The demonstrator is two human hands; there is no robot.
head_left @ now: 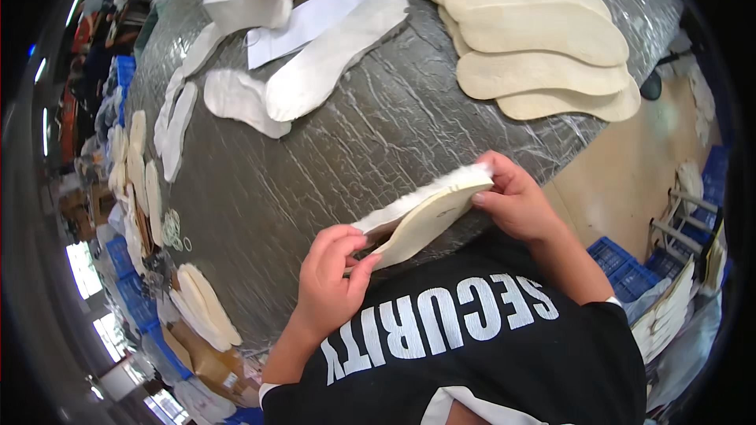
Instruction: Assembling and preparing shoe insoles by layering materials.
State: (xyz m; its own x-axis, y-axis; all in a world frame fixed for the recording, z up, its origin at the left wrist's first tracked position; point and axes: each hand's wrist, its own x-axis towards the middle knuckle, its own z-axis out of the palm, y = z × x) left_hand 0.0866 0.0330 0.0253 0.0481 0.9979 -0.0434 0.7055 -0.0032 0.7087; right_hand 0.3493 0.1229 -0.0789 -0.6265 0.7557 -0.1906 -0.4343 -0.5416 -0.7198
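While pinching at both ends, holds a cream insole [429, 226] and a fluffy white layer [421, 195] one behind the other, raised at a slant over the near edge of the table [260, 212], close to the front of a black shirt [567, 362]. Has the left hand [331, 271] narrowed to a pinch at the lower left end, with thumb on the cream side and fingers on the white. Has the right hand [517, 198] closed likewise at the upper right end, with thumb in front and fingers wrapped behind. Shows no wide opening in either grip.

Looks partway along: brought close together at the right end, yet parted toward the left, with a dark gap visible between the two layers. Seems to leave the left stretch and long edges not yet flush. Cannot tell from here whether already fastened anywhere.

Judging by the loose pieces around, appears to be one pair among many. Has a fanned stack of cream insoles [543, 31] at the upper right of the table, and white fluffy pieces [335, 55] at the upper left, one lying over a white sheet [307, 20]. Has further pale insoles [205, 307] along the table's left rim, near a little heap of pale rings [172, 230].
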